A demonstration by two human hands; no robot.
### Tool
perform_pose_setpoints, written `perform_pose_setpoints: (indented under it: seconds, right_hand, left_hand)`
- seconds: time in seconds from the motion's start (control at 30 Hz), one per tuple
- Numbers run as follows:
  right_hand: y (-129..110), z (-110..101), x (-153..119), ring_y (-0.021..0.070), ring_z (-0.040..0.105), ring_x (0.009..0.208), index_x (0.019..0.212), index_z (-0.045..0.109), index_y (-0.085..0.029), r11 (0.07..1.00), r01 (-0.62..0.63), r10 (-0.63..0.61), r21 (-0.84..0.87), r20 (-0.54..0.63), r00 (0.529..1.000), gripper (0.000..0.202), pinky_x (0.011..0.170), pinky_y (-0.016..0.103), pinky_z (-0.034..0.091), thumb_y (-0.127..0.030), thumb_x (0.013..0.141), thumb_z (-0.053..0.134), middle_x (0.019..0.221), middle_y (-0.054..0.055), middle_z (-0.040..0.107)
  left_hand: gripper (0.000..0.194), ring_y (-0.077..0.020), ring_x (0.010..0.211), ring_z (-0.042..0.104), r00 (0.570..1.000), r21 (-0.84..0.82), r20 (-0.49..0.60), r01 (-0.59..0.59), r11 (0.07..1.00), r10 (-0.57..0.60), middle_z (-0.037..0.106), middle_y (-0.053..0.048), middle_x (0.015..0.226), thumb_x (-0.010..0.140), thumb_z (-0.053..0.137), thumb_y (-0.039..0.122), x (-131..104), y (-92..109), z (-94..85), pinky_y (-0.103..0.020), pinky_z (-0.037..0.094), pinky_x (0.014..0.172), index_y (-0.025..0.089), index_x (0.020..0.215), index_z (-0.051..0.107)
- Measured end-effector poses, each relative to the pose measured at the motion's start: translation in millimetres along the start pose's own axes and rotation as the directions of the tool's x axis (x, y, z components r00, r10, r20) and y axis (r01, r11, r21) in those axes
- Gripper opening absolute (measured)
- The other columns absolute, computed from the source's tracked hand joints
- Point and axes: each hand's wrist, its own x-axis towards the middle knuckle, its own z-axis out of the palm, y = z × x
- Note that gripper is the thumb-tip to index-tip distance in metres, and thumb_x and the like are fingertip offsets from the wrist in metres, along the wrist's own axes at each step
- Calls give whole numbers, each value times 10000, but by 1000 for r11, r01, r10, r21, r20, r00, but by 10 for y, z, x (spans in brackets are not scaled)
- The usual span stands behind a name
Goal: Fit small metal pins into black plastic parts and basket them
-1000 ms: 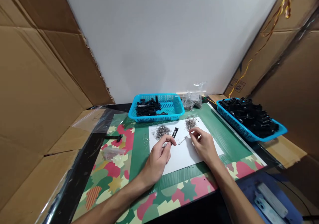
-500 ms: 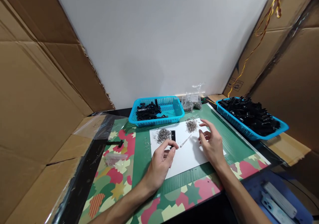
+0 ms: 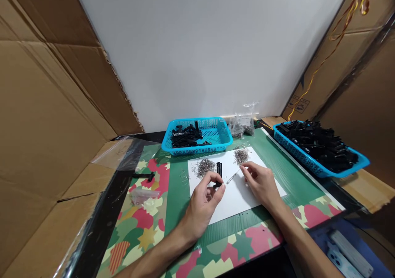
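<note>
My left hand (image 3: 206, 199) pinches a narrow black plastic part (image 3: 219, 171) upright between thumb and fingers, over a white paper sheet (image 3: 228, 212). A thin silver metal tool (image 3: 232, 177) lies slanted on the paper to the right of it; its exact kind is too small to make out. My right hand (image 3: 257, 181) has its thumb and forefinger closed on the tool's far end. Close beyond my left hand is a heap of small metal pieces (image 3: 205, 168). A second heap of small metal pieces (image 3: 241, 155) lies beyond my right fingertips.
A blue basket (image 3: 197, 150) with black parts stands at the back; another blue basket (image 3: 321, 169), piled with black parts, is at right. Clear bags (image 3: 242, 126) of small pieces sit behind. At left lie a black part (image 3: 144, 176) and a small plastic bag (image 3: 144, 196). Cardboard walls flank the table.
My right hand has moved left and closed its fingertips on the silver tool's end. The black part in my left hand has turned, showing a narrower side.
</note>
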Motion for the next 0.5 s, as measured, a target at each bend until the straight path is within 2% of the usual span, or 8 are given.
perform_pose_setpoints:
  seconds: [0.07,0.17,0.33,0.5]
  right_hand:
    - [25,16,46,158,602,575,1009,766,-236,999,-34,36,-25,57,998,202,593,257,413,-374,981,621,701,-12,710]
    - [47,32,85,162,601,599,973,777,-255,997,-52,59,-64,125,990,159,589,260,398,-356,941,659,748,-16,727]
    - [22,25,55,167,589,613,929,777,-257,992,-35,55,-122,159,986,154,603,270,377,-345,933,651,717,-18,701]
    - [-17,-6,35,167,588,625,942,776,-253,991,-45,69,-127,192,979,174,617,272,373,-361,933,639,720,-14,695]
  left_hand:
    - [310,-102,642,432,1000,3,-4,4,1000,-4,499,45,790,1029,614,516,0,-13,1,-211,308,554,222,1103,548]
    - [300,-104,631,422,1000,-4,-5,0,1000,0,493,48,770,1037,595,513,2,-10,6,-213,305,548,222,1094,549]
    - [277,-93,631,436,1000,-14,-20,-11,1000,11,531,33,846,1032,604,484,7,37,24,-205,308,536,220,1109,567]
    - [284,-86,537,340,999,-39,-24,22,999,-23,423,82,674,1037,593,487,6,57,34,-197,250,490,217,1117,558]
